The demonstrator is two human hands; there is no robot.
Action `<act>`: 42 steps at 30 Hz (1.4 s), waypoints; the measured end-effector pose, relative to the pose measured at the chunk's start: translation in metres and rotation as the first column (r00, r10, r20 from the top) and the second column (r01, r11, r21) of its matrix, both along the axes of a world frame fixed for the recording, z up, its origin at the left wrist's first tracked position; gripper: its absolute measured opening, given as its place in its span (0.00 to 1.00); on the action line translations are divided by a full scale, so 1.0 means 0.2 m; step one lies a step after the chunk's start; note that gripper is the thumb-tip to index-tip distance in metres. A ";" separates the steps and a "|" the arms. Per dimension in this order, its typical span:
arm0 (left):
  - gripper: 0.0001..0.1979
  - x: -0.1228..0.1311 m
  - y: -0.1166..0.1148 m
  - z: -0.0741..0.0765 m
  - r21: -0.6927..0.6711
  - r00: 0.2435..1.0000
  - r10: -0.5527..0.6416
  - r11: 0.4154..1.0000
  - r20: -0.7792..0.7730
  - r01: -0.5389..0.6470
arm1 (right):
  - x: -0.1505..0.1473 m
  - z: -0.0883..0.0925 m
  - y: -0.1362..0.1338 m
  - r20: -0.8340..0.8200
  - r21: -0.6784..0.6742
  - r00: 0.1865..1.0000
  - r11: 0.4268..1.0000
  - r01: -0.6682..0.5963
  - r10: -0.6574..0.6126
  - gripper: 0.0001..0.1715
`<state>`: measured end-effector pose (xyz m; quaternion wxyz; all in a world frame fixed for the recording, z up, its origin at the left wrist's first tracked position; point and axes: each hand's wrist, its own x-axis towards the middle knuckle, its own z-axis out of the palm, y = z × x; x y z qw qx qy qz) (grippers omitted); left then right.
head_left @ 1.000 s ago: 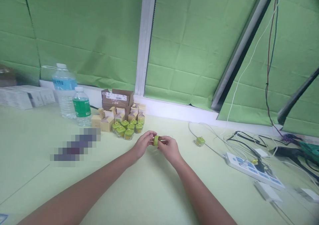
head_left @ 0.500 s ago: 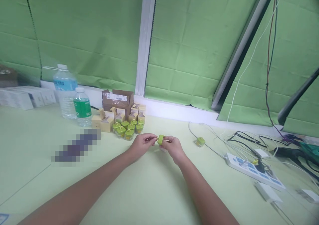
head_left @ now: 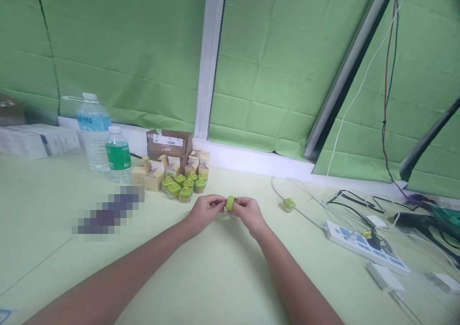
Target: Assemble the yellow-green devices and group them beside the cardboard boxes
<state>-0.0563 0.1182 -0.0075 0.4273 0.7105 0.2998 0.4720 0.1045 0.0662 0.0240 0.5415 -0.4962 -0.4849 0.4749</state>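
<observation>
Above the middle of the table, both hands meet at a small green-lidded jar (head_left: 230, 203), tipped so its lid faces left. My right hand (head_left: 249, 214) grips it from the right, covering much of its clear body. The fingers of my left hand (head_left: 204, 211) are pinched together at the lid's left side, where its small loop sits; the loop is mostly hidden by the fingertips. Several jars of the same kind (head_left: 185, 193) stand grouped to the left, beyond my left hand. A single similar jar (head_left: 288, 204) stands apart on the right, by a grey cable.
Opened small cartons (head_left: 154, 179) and a brown cardboard box (head_left: 168, 145) stand behind the grouped jars. Two water bottles (head_left: 119, 157) are further left. On the right lie a white power strip (head_left: 364, 248), tangled cables and a white adapter (head_left: 385, 278).
The jar has turned slightly between my fingers, its lid now facing more to the left. My left fingertips have come closer against the lid. Other things have stayed in place.
</observation>
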 end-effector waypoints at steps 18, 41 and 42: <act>0.19 0.00 -0.05 0.03 0.122 0.995 -0.017 0.992 -0.099 0.029 | 0.01 -0.05 0.03 0.086 0.045 0.995 0.998 0.051 -0.055 0.09; 0.28 -0.16 0.03 0.04 0.334 0.701 0.193 0.940 -0.686 0.069 | 0.36 -0.06 0.08 0.918 -0.163 0.393 0.957 0.241 0.057 0.13; 0.30 -0.17 0.04 0.04 0.340 0.691 0.204 0.938 -0.694 0.064 | 0.39 -0.06 0.08 0.928 -0.148 0.371 0.953 0.263 0.042 0.14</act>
